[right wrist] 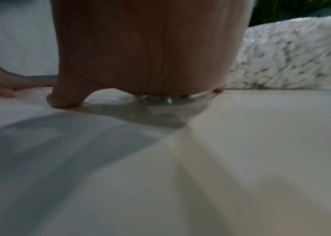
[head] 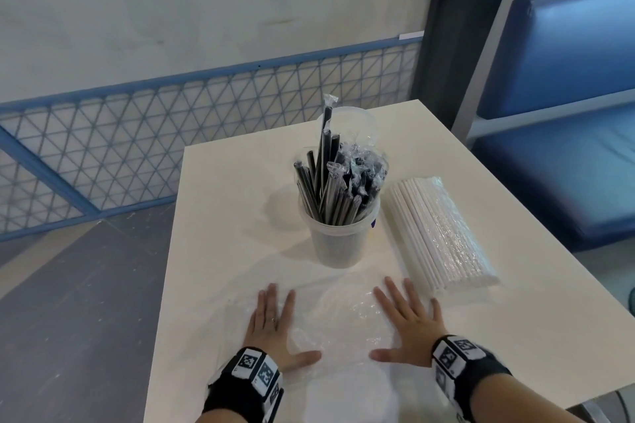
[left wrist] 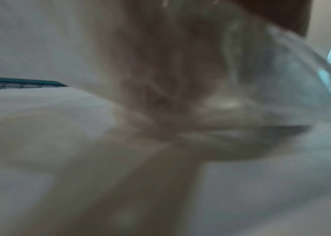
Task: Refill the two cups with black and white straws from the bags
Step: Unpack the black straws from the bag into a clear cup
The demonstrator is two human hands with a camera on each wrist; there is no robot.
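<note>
The head view is evenly and softly lit, with faint shadows cast toward the left of the cup (head: 338, 237) on the white table (head: 220, 216), slight softness throughout, and straight lines bent near the edges by the wide lens. The left wrist view is almost wholly blurred, so that only smeared grey and brown shapes are made out, with a brighter teal patch at the right edge. The right wrist view is dim and out of focus, the right hand (right wrist: 146, 52) being rendered dark against the paler table, and glints are seen on crinkled plastic beneath it.
</note>
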